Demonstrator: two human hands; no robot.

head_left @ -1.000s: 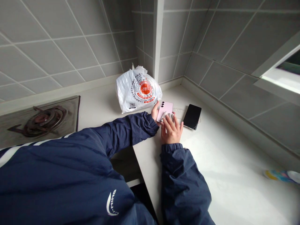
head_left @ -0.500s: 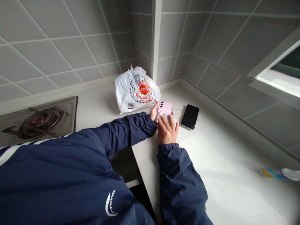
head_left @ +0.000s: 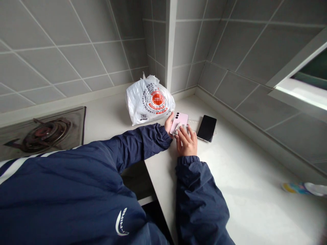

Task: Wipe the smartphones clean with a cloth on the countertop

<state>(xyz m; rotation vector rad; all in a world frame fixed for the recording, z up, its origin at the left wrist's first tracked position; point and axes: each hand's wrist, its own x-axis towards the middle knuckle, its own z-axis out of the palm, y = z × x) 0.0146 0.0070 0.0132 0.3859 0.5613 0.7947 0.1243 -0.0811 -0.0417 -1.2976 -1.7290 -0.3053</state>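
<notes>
The left hand (head_left: 168,123) is gripping the pink phone (head_left: 182,118) along its edge, camera side up, above the counter (head_left: 242,163) and just in front of the plastic bag (head_left: 150,100). The right hand (head_left: 187,144) is holding a white wad (head_left: 181,128) under its bent fingers, pressing it against the phone's lower back. Compared with half a second ago, the right hand and wad are sitting farther right, so the phone's lower left corner is showing again. The black device (head_left: 206,128) is lying nearby, unmoved.
</notes>
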